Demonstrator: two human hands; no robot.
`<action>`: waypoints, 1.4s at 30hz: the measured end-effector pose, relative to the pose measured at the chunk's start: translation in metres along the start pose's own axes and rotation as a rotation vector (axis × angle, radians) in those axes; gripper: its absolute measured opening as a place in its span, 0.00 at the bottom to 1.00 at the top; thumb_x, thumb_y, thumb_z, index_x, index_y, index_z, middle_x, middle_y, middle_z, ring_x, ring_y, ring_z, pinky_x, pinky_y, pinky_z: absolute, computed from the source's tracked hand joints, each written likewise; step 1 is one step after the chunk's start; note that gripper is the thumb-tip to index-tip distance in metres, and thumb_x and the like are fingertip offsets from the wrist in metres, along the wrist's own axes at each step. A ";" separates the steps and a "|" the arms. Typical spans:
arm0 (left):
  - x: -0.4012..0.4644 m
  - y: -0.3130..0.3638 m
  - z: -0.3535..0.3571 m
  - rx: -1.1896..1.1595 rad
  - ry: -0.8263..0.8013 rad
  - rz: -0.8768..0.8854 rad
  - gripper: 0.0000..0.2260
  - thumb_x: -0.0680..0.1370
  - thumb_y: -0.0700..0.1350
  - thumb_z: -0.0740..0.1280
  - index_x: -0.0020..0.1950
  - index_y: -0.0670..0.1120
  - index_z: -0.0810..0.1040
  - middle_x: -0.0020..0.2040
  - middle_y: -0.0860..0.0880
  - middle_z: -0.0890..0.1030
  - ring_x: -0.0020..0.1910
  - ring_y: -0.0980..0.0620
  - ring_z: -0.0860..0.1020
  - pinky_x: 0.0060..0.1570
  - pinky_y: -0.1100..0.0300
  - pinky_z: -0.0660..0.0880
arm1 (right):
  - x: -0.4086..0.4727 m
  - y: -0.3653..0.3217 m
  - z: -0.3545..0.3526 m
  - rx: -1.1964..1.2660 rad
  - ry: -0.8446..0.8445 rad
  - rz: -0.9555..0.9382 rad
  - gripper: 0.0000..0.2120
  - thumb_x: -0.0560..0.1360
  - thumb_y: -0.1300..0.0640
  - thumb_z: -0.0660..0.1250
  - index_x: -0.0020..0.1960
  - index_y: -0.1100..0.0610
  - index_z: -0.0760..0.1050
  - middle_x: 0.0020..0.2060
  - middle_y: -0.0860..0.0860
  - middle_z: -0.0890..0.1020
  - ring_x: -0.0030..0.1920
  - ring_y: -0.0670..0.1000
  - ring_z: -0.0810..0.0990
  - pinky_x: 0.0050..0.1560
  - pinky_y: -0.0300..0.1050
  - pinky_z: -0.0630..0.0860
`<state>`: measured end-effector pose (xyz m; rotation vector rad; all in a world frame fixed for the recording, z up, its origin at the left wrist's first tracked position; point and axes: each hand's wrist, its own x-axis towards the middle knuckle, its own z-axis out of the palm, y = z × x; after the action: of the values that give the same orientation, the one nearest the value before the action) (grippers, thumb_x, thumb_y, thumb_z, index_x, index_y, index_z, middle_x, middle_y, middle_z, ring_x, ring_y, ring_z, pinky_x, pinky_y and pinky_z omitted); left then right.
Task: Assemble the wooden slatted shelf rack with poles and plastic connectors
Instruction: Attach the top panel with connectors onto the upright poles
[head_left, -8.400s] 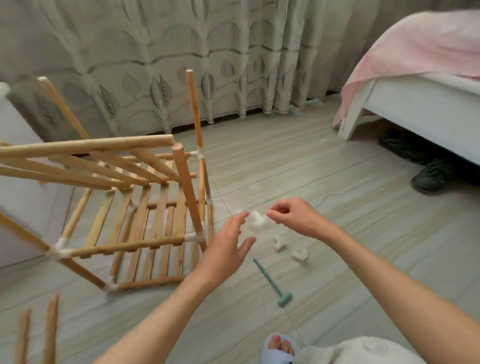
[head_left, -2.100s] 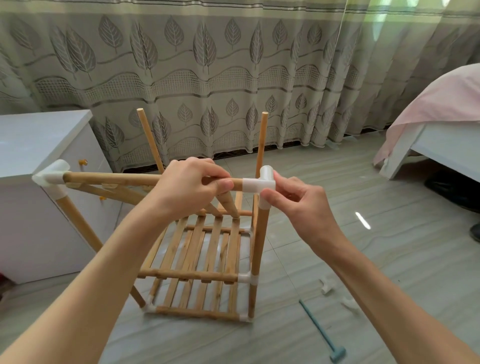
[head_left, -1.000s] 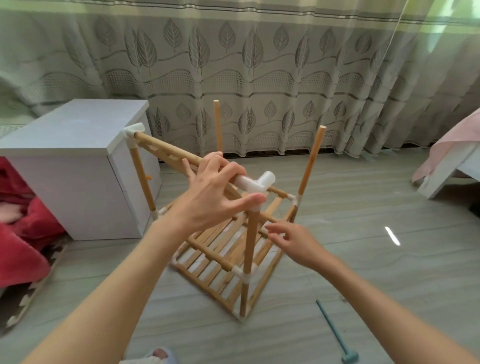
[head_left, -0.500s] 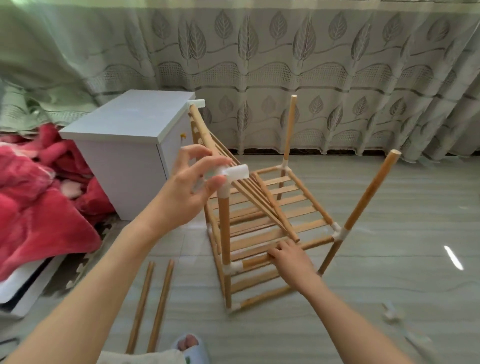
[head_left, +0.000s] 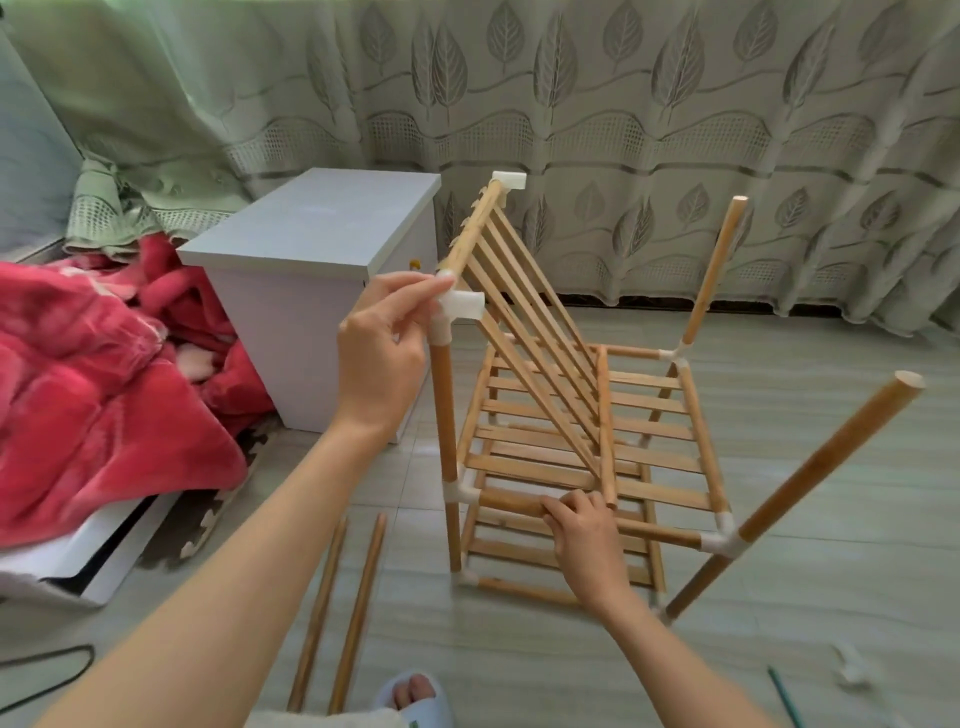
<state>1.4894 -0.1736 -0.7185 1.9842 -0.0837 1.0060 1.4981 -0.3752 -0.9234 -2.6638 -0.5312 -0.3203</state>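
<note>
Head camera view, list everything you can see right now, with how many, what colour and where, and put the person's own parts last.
rack: one, light wood with white plastic connectors, standing on the floor at centre, part built
top slatted shelf: one, light wood, tilted, attached on the left side only
corner connector: one, white, atop the near left pole
loose poles: two, light wood, on the floor lower left
cabinet: one, white, left of the rack
blanket: one, red, far left
curtain: grey-green, leaf pattern, behind
slipper: one, pale blue, bottom edge
left hand: pinches the corner connector
right hand: grips the near middle rail
</note>
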 end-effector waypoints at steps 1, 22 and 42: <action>-0.001 -0.003 0.002 0.045 0.002 0.055 0.12 0.77 0.35 0.63 0.59 0.43 0.78 0.54 0.53 0.75 0.50 0.62 0.74 0.49 0.71 0.74 | 0.002 -0.001 -0.001 -0.030 0.006 -0.007 0.13 0.61 0.63 0.79 0.43 0.54 0.82 0.33 0.48 0.79 0.34 0.50 0.76 0.33 0.42 0.74; -0.228 -0.210 -0.043 0.599 -0.649 -0.470 0.24 0.70 0.44 0.55 0.66 0.41 0.69 0.56 0.39 0.78 0.60 0.38 0.75 0.50 0.47 0.77 | 0.026 -0.028 0.047 -0.283 0.005 -0.192 0.30 0.72 0.50 0.68 0.71 0.55 0.62 0.65 0.57 0.74 0.66 0.58 0.71 0.65 0.59 0.67; -0.294 -0.260 -0.030 0.428 -0.456 -1.394 0.11 0.72 0.34 0.68 0.54 0.38 0.79 0.51 0.40 0.81 0.51 0.45 0.78 0.50 0.58 0.72 | 0.018 -0.022 0.065 -0.251 0.003 -0.178 0.31 0.72 0.53 0.69 0.71 0.56 0.61 0.65 0.57 0.71 0.68 0.56 0.62 0.69 0.57 0.55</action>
<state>1.3813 -0.0830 -1.0861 1.9311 1.1758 -0.3635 1.5146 -0.3228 -0.9685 -2.8602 -0.7755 -0.4702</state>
